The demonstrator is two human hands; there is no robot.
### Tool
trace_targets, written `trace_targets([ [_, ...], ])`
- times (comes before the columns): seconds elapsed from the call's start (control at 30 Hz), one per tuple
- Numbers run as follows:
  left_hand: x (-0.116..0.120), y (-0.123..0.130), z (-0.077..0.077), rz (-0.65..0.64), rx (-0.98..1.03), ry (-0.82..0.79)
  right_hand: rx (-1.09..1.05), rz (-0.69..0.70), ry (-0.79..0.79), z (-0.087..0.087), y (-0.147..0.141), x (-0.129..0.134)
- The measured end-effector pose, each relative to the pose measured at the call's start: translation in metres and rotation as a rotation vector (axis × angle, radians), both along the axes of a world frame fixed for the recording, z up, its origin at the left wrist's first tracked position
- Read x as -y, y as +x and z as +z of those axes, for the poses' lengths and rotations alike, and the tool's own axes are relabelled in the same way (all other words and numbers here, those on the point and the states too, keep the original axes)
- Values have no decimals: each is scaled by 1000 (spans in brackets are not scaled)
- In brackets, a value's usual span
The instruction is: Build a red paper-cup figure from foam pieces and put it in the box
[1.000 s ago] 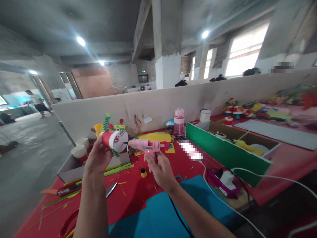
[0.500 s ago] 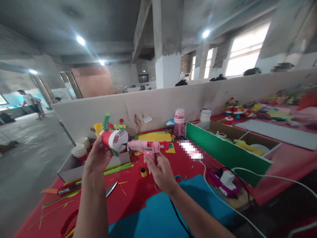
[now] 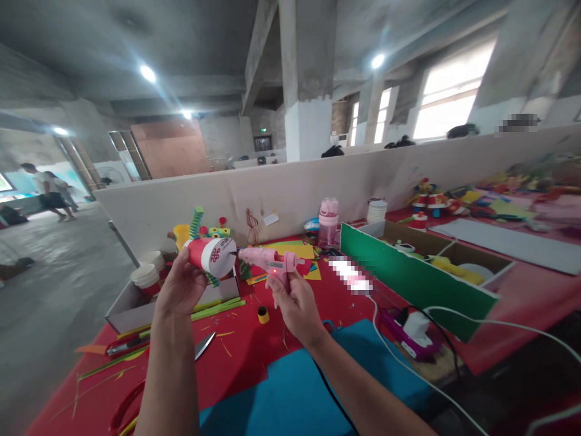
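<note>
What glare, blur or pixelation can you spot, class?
Head view: glare whites out the large window, ceiling lights flare; head view: far-right items look smeared, the pink glue gun clearer; head view: pixelation covers a patch beside the green box.

Your left hand [image 3: 184, 286] has red-and-white cup [image 3: 200, 253] tipped sideways, green folded strip [image 3: 196, 221] up top; your right hand [image 3: 294, 303] aims pink glue gun [image 3: 269, 260], light [image 3: 275, 271] glowing, nose [image 3: 245, 257] close by cup's white end [image 3: 222, 260]. Blue sheet [image 3: 290, 393] nearer you.
</note>
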State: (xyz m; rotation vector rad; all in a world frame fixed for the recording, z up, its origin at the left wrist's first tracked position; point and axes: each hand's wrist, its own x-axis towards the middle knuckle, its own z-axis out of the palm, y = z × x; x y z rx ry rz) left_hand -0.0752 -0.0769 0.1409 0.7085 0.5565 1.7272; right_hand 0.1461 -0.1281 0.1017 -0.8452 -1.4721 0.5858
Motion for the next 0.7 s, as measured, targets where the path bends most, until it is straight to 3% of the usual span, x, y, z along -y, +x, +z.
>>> trace_targets([
  [0.7, 2, 2, 2, -12, -41, 34, -2, -6, 17, -2, -1, 0],
])
